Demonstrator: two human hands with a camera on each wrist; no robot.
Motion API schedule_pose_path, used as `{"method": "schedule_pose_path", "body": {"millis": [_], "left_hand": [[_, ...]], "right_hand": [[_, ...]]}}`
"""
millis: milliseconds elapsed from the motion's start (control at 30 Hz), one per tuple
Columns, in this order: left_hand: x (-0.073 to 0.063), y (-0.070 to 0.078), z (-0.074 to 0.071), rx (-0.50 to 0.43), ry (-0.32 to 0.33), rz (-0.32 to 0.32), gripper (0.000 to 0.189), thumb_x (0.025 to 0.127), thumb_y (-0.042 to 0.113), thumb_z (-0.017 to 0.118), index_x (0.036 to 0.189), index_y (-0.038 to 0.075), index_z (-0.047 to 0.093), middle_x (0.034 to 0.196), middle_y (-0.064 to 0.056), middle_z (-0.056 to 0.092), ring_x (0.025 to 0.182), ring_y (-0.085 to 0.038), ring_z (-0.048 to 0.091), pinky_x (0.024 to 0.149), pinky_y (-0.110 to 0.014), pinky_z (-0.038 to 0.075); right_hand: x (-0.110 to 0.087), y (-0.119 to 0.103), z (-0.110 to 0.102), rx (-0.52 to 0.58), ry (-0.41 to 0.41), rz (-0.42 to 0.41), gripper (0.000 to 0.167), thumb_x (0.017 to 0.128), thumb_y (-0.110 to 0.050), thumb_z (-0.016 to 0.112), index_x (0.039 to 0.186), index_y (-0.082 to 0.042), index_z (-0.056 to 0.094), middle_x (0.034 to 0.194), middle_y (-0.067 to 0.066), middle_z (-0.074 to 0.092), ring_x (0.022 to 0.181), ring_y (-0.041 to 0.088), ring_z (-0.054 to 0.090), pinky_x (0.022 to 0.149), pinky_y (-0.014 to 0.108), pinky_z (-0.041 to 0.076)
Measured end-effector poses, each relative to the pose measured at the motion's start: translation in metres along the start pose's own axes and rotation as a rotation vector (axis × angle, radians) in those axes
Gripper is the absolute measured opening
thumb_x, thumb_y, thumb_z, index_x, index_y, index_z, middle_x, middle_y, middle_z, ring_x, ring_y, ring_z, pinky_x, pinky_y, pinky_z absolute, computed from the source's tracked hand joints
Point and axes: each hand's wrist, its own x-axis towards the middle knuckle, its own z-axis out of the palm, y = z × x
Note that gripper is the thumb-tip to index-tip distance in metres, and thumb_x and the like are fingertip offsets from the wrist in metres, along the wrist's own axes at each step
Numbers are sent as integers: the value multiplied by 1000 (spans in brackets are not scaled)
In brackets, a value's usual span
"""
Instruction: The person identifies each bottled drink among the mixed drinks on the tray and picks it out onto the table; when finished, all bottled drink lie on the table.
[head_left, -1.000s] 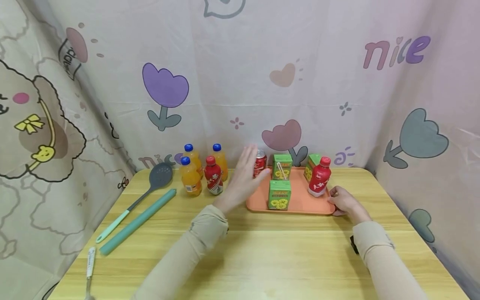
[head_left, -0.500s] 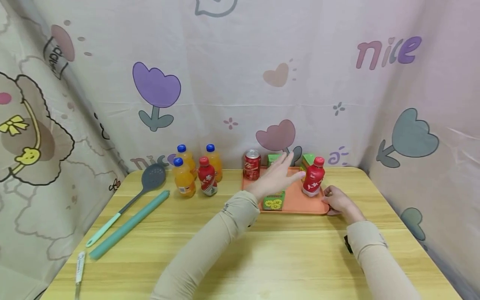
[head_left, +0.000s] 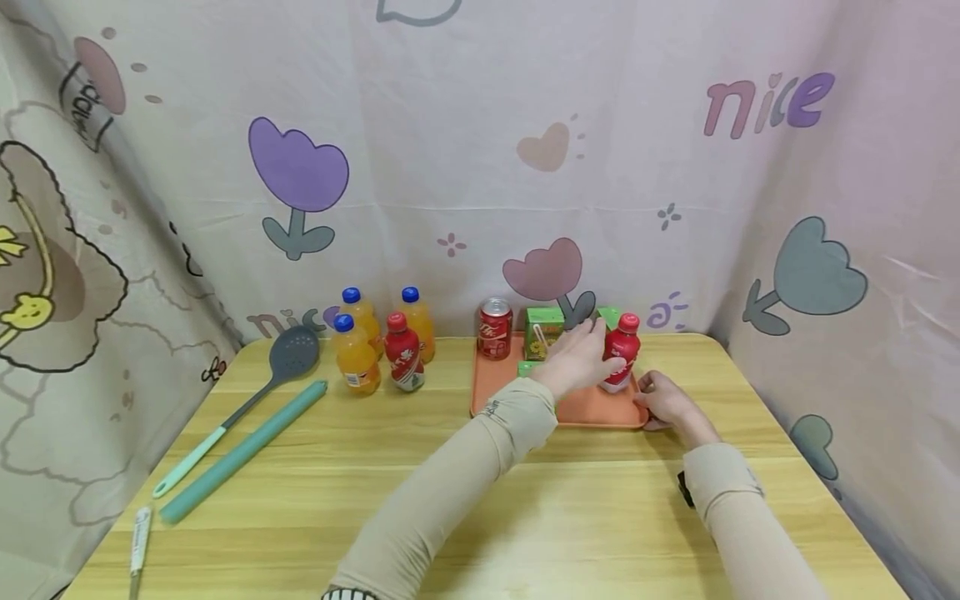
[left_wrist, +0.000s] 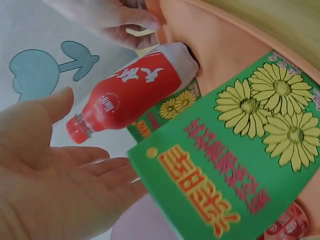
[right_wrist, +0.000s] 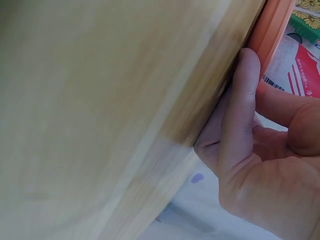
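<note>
My left hand (head_left: 577, 358) reaches over the orange tray (head_left: 600, 413), fingers extended, close to a red plastic bottle (head_left: 624, 340) standing near the tray's right end. In the left wrist view a gap shows between the palm (left_wrist: 55, 175) and the bottle (left_wrist: 135, 90). A green drink carton (left_wrist: 235, 165) with yellow flowers stands beside that hand. At the tray's right edge, my right hand (head_left: 670, 404) pinches the rim between thumb and fingers. Also on the tray are a red can (head_left: 495, 329) and another green carton (head_left: 542, 321); the front carton is mostly hidden by my left arm.
Left of the tray stand several orange-juice bottles (head_left: 357, 358) with blue caps and a second red bottle (head_left: 406, 354). Farther left lie a slotted skimmer (head_left: 293, 354), a teal rod (head_left: 247, 450) and a white-handled utensil (head_left: 140, 537). A patterned curtain (head_left: 420, 150) hangs behind the table.
My left hand has moved right across the tray, from beside the can to near the red bottle. My right hand stays on the tray's rim. The head view has shifted slightly.
</note>
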Motion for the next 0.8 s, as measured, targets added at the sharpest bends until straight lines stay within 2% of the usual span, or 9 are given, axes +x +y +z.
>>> {"method": "schedule_pose_path", "body": {"millis": [133,200,333,467,700,800], "left_hand": [[6,1,5,-56,-6,-39,81,101,52,65,168,23,28,168,-2,42,148,-23,51,120,-46,49],[10,1,7,-106,7,-19,74,101,49,67,163,22,38,156,-2,54,137,-21,58,112,-42,55],[18,2,9,-277,40,46,54,101,36,71,149,16,55,135,-2,67,123,-18,63,102,-35,57],[23,2,12,-407,50,49,49,99,28,74,144,14,58,133,-3,70,120,-19,67,102,-34,57],[28,6,22,-460,84,13,54,95,23,80,143,16,57,132,-5,70,119,-20,67,101,-36,59],[31,11,28,-437,99,5,61,92,26,83,144,17,53,130,-5,70,116,-20,68,97,-33,60]], "right_hand": [[1,-1,1,1,-1,1,20,109,-5,45,123,8,38,105,20,55,79,18,63,61,30,61],[1,-1,1,-5,3,3,19,110,-5,45,123,8,38,106,20,54,79,18,63,61,30,61],[1,1,1,-15,13,6,19,110,-4,45,122,8,39,110,24,54,80,20,62,61,31,61],[2,1,3,-11,11,12,18,109,-3,44,123,8,38,112,25,53,82,21,63,61,32,61],[3,1,4,-6,17,12,18,109,-2,44,123,8,39,112,25,53,83,22,63,62,33,62],[2,1,2,-18,23,14,18,108,-2,45,122,9,39,114,27,52,83,23,63,62,34,63]]}}
